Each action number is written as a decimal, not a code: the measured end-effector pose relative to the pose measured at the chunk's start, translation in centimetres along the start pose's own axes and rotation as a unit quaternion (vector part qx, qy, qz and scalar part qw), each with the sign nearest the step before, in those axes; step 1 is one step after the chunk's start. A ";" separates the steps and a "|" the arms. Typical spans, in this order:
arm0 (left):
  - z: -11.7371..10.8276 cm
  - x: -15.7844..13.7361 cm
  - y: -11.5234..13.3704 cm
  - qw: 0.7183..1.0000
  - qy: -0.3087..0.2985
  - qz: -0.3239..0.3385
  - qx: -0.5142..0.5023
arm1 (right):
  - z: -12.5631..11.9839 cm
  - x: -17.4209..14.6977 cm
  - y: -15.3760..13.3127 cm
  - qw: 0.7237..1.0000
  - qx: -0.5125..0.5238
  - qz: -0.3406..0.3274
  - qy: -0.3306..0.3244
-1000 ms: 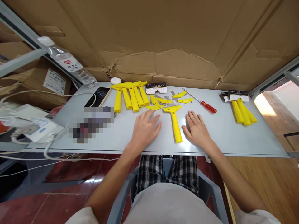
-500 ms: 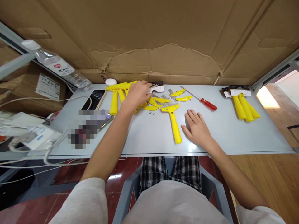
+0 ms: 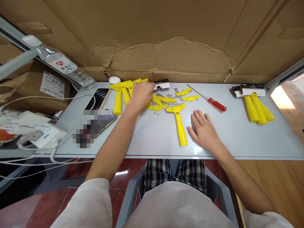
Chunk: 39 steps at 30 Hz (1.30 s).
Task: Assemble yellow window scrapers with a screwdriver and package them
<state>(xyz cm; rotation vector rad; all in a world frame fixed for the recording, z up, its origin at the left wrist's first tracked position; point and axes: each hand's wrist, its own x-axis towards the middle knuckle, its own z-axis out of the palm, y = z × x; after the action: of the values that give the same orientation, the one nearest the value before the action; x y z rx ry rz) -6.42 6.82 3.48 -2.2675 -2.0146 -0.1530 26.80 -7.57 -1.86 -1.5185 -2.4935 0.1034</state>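
Observation:
My left hand (image 3: 142, 92) reaches over the pile of yellow parts, its fingers bent and close together; whatever they hold is hidden beneath them. Just left of it, several yellow scraper handles (image 3: 117, 103) lie in a row with their heads overlapping. To its right are several yellow blade covers (image 3: 167, 99), thin metal blades (image 3: 176, 90) and small screws (image 3: 155, 113). One yellow scraper handle (image 3: 181, 128) lies alone in front, head pointing away from me. Beside it my right hand (image 3: 205, 132) rests palm down on the table, fingers stretched out, holding nothing.
A red-handled screwdriver (image 3: 217, 104) lies beyond my right hand. At the far right are yellow handles (image 3: 258, 110) with black-and-white cards (image 3: 253, 91). Phones (image 3: 97, 98), cables and a power strip (image 3: 48, 134) crowd the left; a plastic bottle (image 3: 63, 65) leans there. Cardboard (image 3: 166, 38) walls the back.
The view has shifted slightly, so things appear a little further right. My left hand stays over the pile, and my right hand still lies flat on the table.

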 end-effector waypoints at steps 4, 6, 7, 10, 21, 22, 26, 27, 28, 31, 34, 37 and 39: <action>-0.9 -0.2 0.1 0.999 0.030 -0.018 -0.012 | 0.1 0.0 0.1 1.000 0.008 -0.004 0.000; -1.3 -0.4 0.2 0.999 0.041 -0.018 -0.026 | 0.1 0.0 0.1 1.000 0.006 -0.003 -0.004; -1.4 -0.6 0.3 0.998 0.045 -0.015 -0.032 | 0.1 0.0 0.1 1.000 0.004 -0.001 -0.005; -1.7 -1.0 0.4 0.997 0.066 -0.011 -0.048 | 0.2 0.0 0.1 1.000 -0.003 -0.001 -0.003; -2.8 -3.8 1.4 0.919 0.337 0.123 -0.164 | -0.2 -0.2 0.4 0.993 0.092 -0.017 0.079; -3.2 -5.0 2.6 0.912 0.344 0.151 -0.164 | -0.5 -0.2 0.4 0.985 0.135 -0.019 0.110; -3.5 -10.5 7.8 0.879 0.348 0.287 -0.157 | -1.8 -1.0 0.1 0.915 0.343 -0.003 0.212; -3.3 -11.6 8.8 0.870 0.344 0.315 -0.160 | -2.0 -1.3 0.0 0.893 0.396 0.009 0.212; -3.0 -12.5 9.4 0.861 0.343 0.339 -0.160 | -2.1 -1.7 -0.3 0.871 0.447 0.022 0.202; -2.1 -14.1 10.0 0.840 0.354 0.376 -0.166 | -1.9 -2.4 -1.0 0.808 0.558 0.068 0.177; -1.3 -14.8 9.1 0.838 0.371 0.366 -0.162 | -1.5 -2.5 -1.4 0.762 0.607 0.115 0.193; -0.7 -15.3 8.3 0.847 0.355 0.366 -0.150 | -1.4 -2.1 -1.4 0.750 0.622 0.140 0.176; -0.1 -15.8 8.0 0.854 0.330 0.375 -0.148 | -1.3 -1.8 -1.3 0.763 0.613 0.145 0.144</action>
<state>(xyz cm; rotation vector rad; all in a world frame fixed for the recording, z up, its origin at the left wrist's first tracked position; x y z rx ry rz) -0.37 -9.61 1.26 -2.4862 -0.7409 -1.0423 26.81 -9.86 -0.63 -1.0920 -1.2842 1.1735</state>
